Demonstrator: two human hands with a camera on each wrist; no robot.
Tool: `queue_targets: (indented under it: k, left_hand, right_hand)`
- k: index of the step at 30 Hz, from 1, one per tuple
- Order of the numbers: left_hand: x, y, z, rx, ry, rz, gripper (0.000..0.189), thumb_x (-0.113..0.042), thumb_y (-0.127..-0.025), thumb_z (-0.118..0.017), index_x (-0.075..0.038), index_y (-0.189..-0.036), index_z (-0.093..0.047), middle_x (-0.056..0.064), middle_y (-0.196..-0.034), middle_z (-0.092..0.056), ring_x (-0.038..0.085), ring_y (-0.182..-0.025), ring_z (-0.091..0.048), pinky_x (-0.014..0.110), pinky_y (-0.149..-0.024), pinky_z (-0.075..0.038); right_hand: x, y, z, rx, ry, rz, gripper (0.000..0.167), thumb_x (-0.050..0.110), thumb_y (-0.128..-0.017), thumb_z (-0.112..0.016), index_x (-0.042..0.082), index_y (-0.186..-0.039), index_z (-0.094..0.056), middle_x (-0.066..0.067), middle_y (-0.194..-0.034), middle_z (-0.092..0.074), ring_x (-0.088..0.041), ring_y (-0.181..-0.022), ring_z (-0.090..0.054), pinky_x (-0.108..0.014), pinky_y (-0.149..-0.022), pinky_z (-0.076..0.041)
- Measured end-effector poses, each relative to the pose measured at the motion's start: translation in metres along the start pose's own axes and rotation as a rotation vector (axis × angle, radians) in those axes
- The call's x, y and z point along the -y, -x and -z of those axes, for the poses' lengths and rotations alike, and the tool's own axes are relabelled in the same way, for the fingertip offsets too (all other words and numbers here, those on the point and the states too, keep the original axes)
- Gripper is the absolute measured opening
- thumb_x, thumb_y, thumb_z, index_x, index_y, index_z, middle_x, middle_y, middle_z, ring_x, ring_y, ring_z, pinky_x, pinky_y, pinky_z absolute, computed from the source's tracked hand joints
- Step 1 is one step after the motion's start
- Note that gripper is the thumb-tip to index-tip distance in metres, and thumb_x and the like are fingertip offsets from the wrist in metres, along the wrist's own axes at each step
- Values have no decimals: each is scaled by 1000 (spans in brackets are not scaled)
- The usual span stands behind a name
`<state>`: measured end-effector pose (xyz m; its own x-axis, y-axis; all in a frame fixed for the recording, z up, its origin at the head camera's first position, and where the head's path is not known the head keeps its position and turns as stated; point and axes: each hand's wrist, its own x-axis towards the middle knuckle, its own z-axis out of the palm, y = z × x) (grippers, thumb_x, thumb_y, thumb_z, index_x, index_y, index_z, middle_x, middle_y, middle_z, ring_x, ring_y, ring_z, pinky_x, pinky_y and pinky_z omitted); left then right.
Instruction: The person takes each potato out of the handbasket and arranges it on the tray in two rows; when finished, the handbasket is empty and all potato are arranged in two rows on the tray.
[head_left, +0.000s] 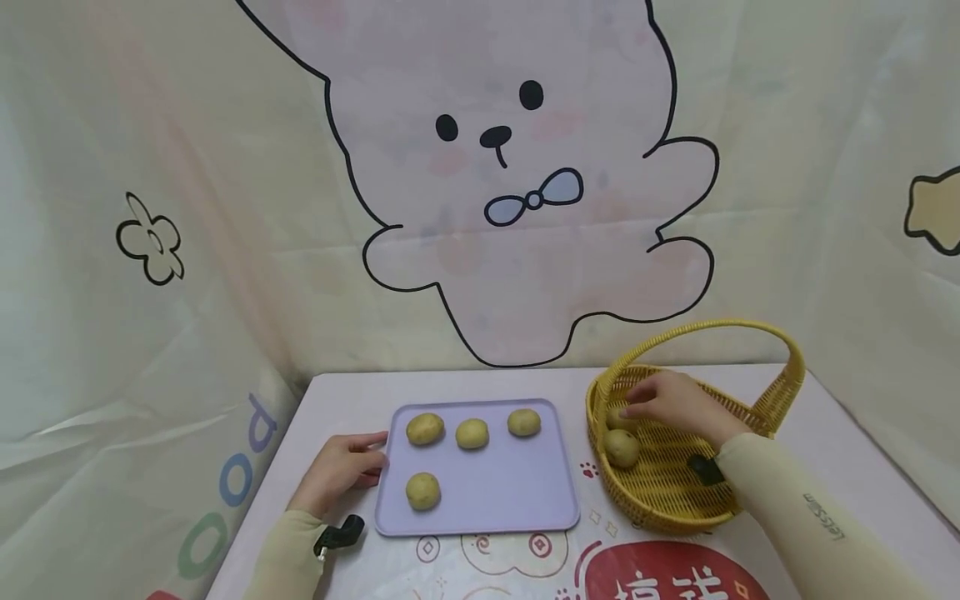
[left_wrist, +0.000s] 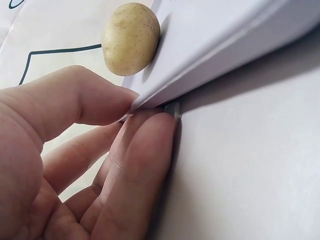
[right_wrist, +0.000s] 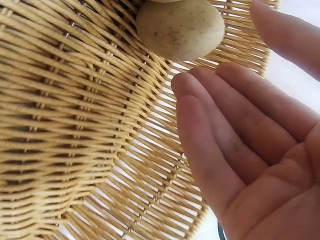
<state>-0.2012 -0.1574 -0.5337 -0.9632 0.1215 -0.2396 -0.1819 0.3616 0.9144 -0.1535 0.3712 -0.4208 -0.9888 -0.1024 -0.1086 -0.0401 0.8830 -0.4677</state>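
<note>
At the left edge of the lilac tray [head_left: 502,492], my left hand [head_left: 339,467] pinches the rim, thumb on top and fingers below, as the left wrist view shows. Several potatoes lie on the tray: three across the back and one potato [head_left: 423,492] at front left. My right hand [head_left: 678,404] reaches into the yellow wicker basket [head_left: 660,496], its fingers gently bent and the thumb apart. Two potatoes sit at the basket's left side, a nearer one [head_left: 622,448] and one behind it [head_left: 620,419]. In the right wrist view the fingertips are just short of a potato [right_wrist: 180,32].
The basket's tall handle [head_left: 705,325] arches over the right forearm. Tray and basket stand side by side on a white table with a printed cover [head_left: 667,575]. A cloth curtain [head_left: 510,283] with a cartoon bear hangs behind the table.
</note>
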Motion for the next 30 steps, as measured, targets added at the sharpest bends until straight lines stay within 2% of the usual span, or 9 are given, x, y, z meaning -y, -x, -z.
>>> queue_targets:
  k: [5, 17, 25, 30]
  left_hand:
    - [1, 1, 0, -1, -7, 0, 55, -7, -86, -77, -4, -140, -72, 7, -97, -78, 17, -79, -72, 28, -71, -64]
    - [1, 0, -1, -5, -6, -1, 53, -7, -87, -77, -4, -140, -72, 7, -98, -78, 18, -79, -72, 30, -71, -64]
    - [1, 0, -1, -21, -46, -8, 52, -8, -87, -78, -4, -139, -73, 9, -103, -80, 17, -81, -72, 29, -70, -63]
    - [2, -1, -1, -17, -46, -8, 53, -8, -87, -78, -5, -139, -73, 9, -102, -80, 17, -80, -73, 29, -70, -63]
  right_hand:
    - [-1, -8, -5, 20, -1, -9, 42, 40, -92, -84, 5, -115, -83, -11, -113, -81, -28, -106, -72, -53, -93, -58]
    - [-6, -13, -9, 38, -13, -28, 44, 37, -89, -88, 3, -116, -81, -15, -118, -80, -35, -112, -73, -58, -98, -58]
    - [-7, -12, -12, 40, -31, -12, 34, 34, -90, -86, 8, -111, -85, -9, -113, -82, -26, -106, -73, -53, -94, -59]
    - [-10, -10, -11, 26, -28, -18, 32, 33, -91, -86, 8, -110, -85, -9, -113, -81, -25, -104, -72, -51, -91, -59]
